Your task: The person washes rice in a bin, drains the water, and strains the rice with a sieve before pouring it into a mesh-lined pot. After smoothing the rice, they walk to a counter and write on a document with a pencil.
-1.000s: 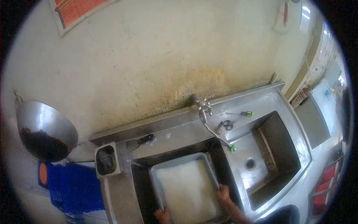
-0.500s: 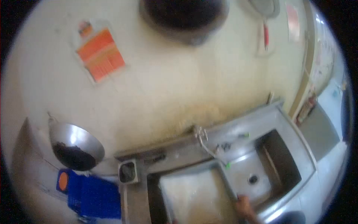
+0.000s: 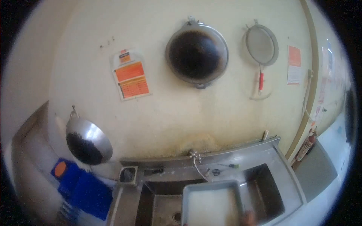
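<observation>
A grey rectangular tray [image 3: 240, 194] lies over the divider and right part of the double sink, at the bottom of the view. Cloudy whitish liquid [image 3: 211, 207] seems to fill it. My right hand [image 3: 249, 218] shows only in part, slightly blurred, gripping the tray's right side near the lower edge. My left hand is out of sight. Behind the tray, the tap [image 3: 195, 155] with its thin spout stands at the back of the steel sink [image 3: 128, 192].
A knife with a green handle [image 3: 233, 165] and dark scissors [image 3: 215, 172] lie on the sink ledge. A square container [image 3: 128, 175] stands at the left corner. A wok [image 3: 88, 141], a large blackened pan [image 3: 196, 54] and a strainer [image 3: 262, 45] hang on the wall. Blue plastic [image 3: 85, 192] is at left.
The view has tilted up and turned, showing more wall. The tray has shifted right relative to the sink, uncovering the left basin and its drain. The left fingertips have dropped out of view.
</observation>
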Motion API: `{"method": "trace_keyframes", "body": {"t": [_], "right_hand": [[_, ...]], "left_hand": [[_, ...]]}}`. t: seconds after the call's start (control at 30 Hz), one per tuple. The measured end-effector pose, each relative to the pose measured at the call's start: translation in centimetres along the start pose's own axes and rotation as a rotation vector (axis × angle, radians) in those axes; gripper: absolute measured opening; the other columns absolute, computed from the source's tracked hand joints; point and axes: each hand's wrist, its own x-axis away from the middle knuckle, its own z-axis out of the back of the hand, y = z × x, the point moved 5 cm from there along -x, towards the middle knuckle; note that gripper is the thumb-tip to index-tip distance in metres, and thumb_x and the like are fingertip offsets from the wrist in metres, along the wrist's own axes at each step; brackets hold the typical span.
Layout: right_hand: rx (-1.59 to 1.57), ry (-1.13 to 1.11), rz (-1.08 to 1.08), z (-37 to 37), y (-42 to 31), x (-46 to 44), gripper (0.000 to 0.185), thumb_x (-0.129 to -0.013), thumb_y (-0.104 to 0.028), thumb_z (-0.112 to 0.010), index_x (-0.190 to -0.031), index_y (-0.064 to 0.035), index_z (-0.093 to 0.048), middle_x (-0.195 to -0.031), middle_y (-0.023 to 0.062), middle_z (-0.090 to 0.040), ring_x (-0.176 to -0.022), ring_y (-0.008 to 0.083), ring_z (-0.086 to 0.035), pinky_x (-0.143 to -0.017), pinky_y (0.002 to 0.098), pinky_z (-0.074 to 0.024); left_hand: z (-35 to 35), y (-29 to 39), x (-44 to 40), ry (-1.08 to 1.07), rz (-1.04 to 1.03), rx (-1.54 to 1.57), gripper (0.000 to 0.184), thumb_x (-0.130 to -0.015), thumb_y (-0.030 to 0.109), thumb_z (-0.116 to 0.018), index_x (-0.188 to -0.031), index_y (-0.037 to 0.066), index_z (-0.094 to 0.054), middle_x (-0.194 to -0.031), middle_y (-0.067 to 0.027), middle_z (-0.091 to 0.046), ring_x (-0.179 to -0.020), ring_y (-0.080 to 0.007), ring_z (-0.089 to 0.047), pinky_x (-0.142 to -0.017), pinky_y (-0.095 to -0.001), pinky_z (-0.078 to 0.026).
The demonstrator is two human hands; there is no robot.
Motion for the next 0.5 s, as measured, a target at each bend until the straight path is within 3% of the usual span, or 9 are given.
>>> {"method": "trace_keyframes", "body": {"t": [0.1,0.17,0.23,0.3,0.37,0.4,0.47,0.5], "right_hand": [[0.009,-0.049,-0.011,0.3,1.0,-1.2,0.026,-0.077,-0.014,-0.060,-0.095,0.0044,-0.063,-0.079,0.0183,-0.064,-0.073,0.0313,-0.064,-0.060,0.0441,-0.0494],[-0.097,-0.016,0.113,-1.0,3.4,-2.9,0.022,-0.076,-0.013,-0.060,-0.089,0.0042,-0.062,-0.077,0.0134,-0.064,-0.073,0.0254,-0.063,-0.060,0.0441,-0.0492],[-0.088,-0.054,0.100,-1.7,5.2,-3.9,0.020,-0.077,-0.014,-0.060,-0.087,0.0033,-0.061,-0.075,0.0107,-0.063,-0.071,0.0246,-0.062,-0.059,0.0437,-0.0490],[-0.089,-0.081,0.088,-3.1,6.6,-5.6,0.018,-0.078,-0.015,-0.060,-0.084,0.0023,-0.060,-0.072,0.0081,-0.061,-0.069,0.0238,-0.061,-0.058,0.0433,-0.0487],[-0.877,-0.004,-0.091,-4.3,9.3,-6.7,0.018,-0.076,-0.013,-0.063,-0.086,0.0009,-0.059,-0.075,0.0071,-0.060,-0.071,0.0233,-0.059,-0.061,0.0405,-0.0479],[-0.862,-0.008,-0.095,-4.1,9.2,-6.8,0.018,-0.076,-0.013,-0.063,-0.086,0.0009,-0.059,-0.075,0.0071,-0.060,-0.071,0.0233,-0.059,-0.061,0.0405,-0.0479],[0.111,0.030,0.182,-2.7,6.1,-5.9,0.025,-0.073,-0.012,-0.064,-0.093,0.0010,-0.058,-0.081,0.0090,-0.059,-0.077,0.0222,-0.058,-0.068,0.0384,-0.0472],[-0.097,0.060,0.213,-5.1,10.2,-8.8,0.025,-0.071,-0.013,-0.065,-0.090,0.0023,-0.059,-0.077,0.0115,-0.060,-0.071,0.0252,-0.058,-0.064,0.0398,-0.0470]], "left_hand": [[-1.9,0.0,1.2,-0.041,-0.191,-0.105,0.072,-0.075,0.067,-0.063,-0.080,-0.005,-0.067,-0.078,-0.0176,-0.066,-0.073,-0.0328,-0.064,-0.070,-0.0424,-0.051],[13.9,7.9,12.6,-0.560,-0.440,-0.011,0.068,-0.079,0.064,-0.062,-0.099,-0.001,-0.066,-0.095,-0.0178,-0.067,-0.088,-0.0291,-0.065,-0.079,-0.0401,-0.051],[16.5,6.5,12.9,-0.621,-0.729,0.078,0.065,-0.083,0.060,-0.061,-0.116,0.003,-0.060,-0.114,-0.0157,-0.063,-0.101,-0.0236,-0.062,-0.087,-0.0365,-0.049],[30.6,9.1,23.3,-0.669,-1.079,0.292,0.058,-0.087,0.049,-0.062,-0.120,0.002,-0.057,-0.120,-0.0120,-0.061,-0.102,-0.0215,-0.061,-0.088,-0.0355,-0.049],[39.0,9.6,30.2,-0.688,-1.388,0.362,0.056,-0.087,0.048,-0.063,-0.118,0.003,-0.057,-0.117,-0.0120,-0.062,-0.101,-0.0218,-0.061,-0.087,-0.0355,-0.049],[41.7,9.5,33.0,-0.695,-1.516,0.357,0.054,-0.087,0.048,-0.063,-0.117,0.003,-0.058,-0.115,-0.0120,-0.062,-0.100,-0.0220,-0.061,-0.086,-0.0355,-0.049],[45.1,9.4,37.1,-0.704,-1.699,0.311,0.052,-0.087,0.046,-0.063,-0.115,0.003,-0.059,-0.113,-0.0121,-0.063,-0.098,-0.0223,-0.062,-0.085,-0.0355,-0.049],[46.1,9.6,38.6,-0.711,-1.765,0.288,0.051,-0.087,0.046,-0.063,-0.114,0.003,-0.059,-0.111,-0.0121,-0.063,-0.098,-0.0224,-0.062,-0.084,-0.0355,-0.049]]}}
